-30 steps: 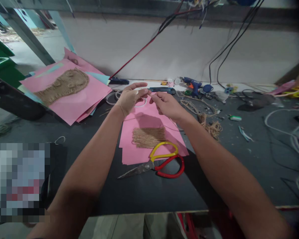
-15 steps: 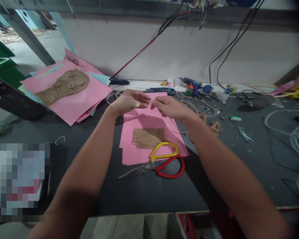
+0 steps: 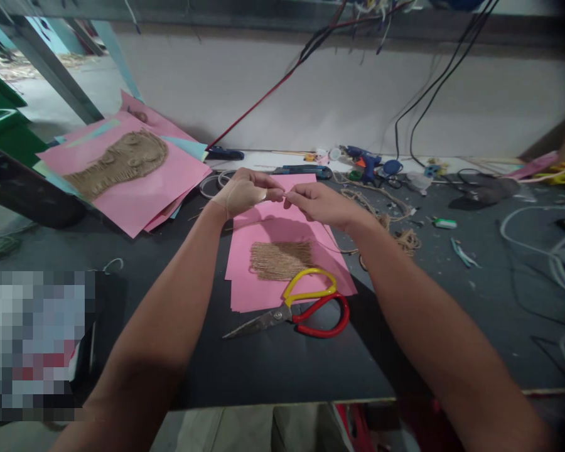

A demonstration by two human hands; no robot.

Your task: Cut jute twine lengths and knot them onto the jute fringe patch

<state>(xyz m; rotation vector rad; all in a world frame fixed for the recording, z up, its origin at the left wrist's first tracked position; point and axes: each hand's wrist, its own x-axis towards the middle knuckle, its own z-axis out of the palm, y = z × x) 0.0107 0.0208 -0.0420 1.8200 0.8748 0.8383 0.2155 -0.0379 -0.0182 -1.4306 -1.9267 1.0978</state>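
My left hand (image 3: 245,193) and my right hand (image 3: 317,202) meet above the pink paper (image 3: 245,295), fingertips nearly touching. Both are closed in a pinch on a thin strand of twine, which is mostly hidden by the fingers. A pale covering wraps part of the left hand. Below them, a rectangular patch of brown twine rows (image 3: 281,260) lies on the paper. Scissors (image 3: 287,312) with one yellow and one red handle rest across the paper's near edge, blades pointing left. Loose twine (image 3: 407,242) is heaped beside my right forearm.
At the left, a twine-covered shape (image 3: 127,154) lies on stacked pink and blue sheets (image 3: 136,213). A blue utility knife (image 3: 306,171) and a blue glue gun (image 3: 370,164) are at the back. Cords (image 3: 513,220) run along the right, and a pixelated object (image 3: 37,345) is at lower left.
My fingertips have come closer together, the left hand shifting slightly right. The strand that showed between them is now mostly covered. Scissors and twine patch have stayed put.
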